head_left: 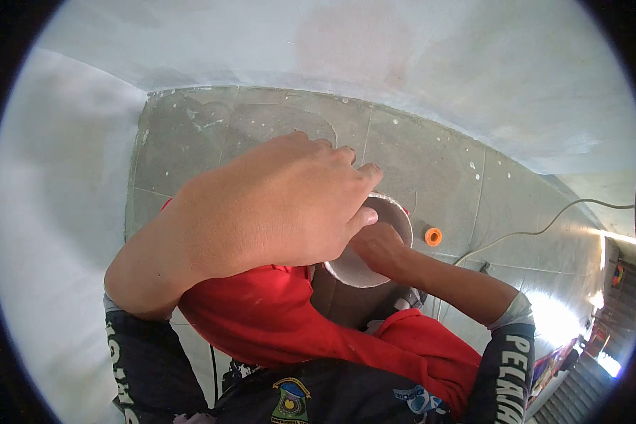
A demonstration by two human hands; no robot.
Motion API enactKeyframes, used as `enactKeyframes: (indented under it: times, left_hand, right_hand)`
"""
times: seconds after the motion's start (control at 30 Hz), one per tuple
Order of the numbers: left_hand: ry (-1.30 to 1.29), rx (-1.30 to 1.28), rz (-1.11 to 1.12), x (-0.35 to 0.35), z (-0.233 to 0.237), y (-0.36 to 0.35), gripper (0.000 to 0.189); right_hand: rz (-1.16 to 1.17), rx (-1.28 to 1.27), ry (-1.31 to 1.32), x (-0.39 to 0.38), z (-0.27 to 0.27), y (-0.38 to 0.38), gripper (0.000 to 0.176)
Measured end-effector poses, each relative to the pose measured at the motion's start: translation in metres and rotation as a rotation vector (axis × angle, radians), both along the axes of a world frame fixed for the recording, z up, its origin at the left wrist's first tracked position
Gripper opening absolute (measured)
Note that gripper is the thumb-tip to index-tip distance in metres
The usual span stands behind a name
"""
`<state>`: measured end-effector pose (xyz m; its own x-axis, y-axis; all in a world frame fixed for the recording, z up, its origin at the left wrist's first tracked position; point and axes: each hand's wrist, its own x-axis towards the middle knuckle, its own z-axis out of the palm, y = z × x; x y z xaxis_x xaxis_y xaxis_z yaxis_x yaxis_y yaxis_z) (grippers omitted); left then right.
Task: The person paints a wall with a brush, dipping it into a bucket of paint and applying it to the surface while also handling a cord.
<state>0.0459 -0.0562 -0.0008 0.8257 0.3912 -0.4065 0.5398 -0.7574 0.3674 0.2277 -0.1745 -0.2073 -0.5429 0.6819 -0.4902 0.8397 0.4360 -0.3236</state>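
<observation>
A round tub (407, 225) with a pale, crusted rim stands on the floor between my knees. My right hand (378, 247) reaches down inside it. The fingers of that hand are hidden, so what they hold, if anything, does not show. Close to the camera, my left hand (311, 194) is raised in front of the tub with its back towards me. Its thumb and fingers are bent a little and apart, and nothing shows in them. The hand covers the tub's left side.
An orange ring-shaped object (432, 237) stands on the tiled floor (431, 155), right of the tub. A cable (523, 233) runs across the floor at right. White spots mark the tiles. Pale walls (473, 78) rise ahead and at left.
</observation>
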Motion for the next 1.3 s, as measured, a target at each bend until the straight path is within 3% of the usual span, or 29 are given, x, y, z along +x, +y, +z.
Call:
enactKeyframes:
  times: [0.23, 0.43, 0.5, 0.63, 0.7, 0.9, 1.0, 1.07, 1.3]
  left_hand:
    - [-0.037, 0.013, -0.007, 0.003, 0.001, -0.002, 0.037]
    - [0.025, 0.045, -0.045, 0.011, 0.008, 0.001, 0.044]
    - [0.059, 0.02, -0.03, 0.014, 0.009, 0.002, 0.047]
    - [0.112, 0.041, 0.016, 0.02, 0.012, 0.002, 0.049]
    - [0.13, 0.04, 0.028, 0.024, 0.014, 0.002, 0.049]
    - [0.023, 0.065, 0.041, 0.031, -0.002, 0.011, 0.046]
    - [0.138, -0.038, 0.023, 0.041, -0.015, 0.027, 0.052]
    - [0.365, -0.176, 0.144, 0.051, -0.017, 0.038, 0.057]
    - [0.362, -0.192, 0.198, 0.048, -0.084, 0.08, 0.057]
  right_hand:
    - [0.069, 0.016, -0.072, 0.002, 0.03, 0.004, 0.021]
    - [-0.074, 0.153, 0.163, 0.028, 0.055, 0.001, 0.015]
    - [-0.077, -0.079, 0.04, 0.038, 0.094, 0.012, 0.015]
    - [-0.124, -0.204, 0.043, 0.074, 0.106, 0.017, 0.019]
    - [-0.303, -0.436, 0.284, 0.093, 0.105, 0.02, 0.024]
    - [-0.679, -0.77, 0.462, 0.134, 0.113, -0.004, 0.03]
    - [-0.664, -0.82, 0.623, 0.157, 0.1, -0.02, 0.029]
    - [-0.717, -0.812, 0.732, 0.165, 0.101, -0.027, 0.027]
    - [-0.697, -0.802, 0.995, 0.19, 0.12, -0.032, 0.026]
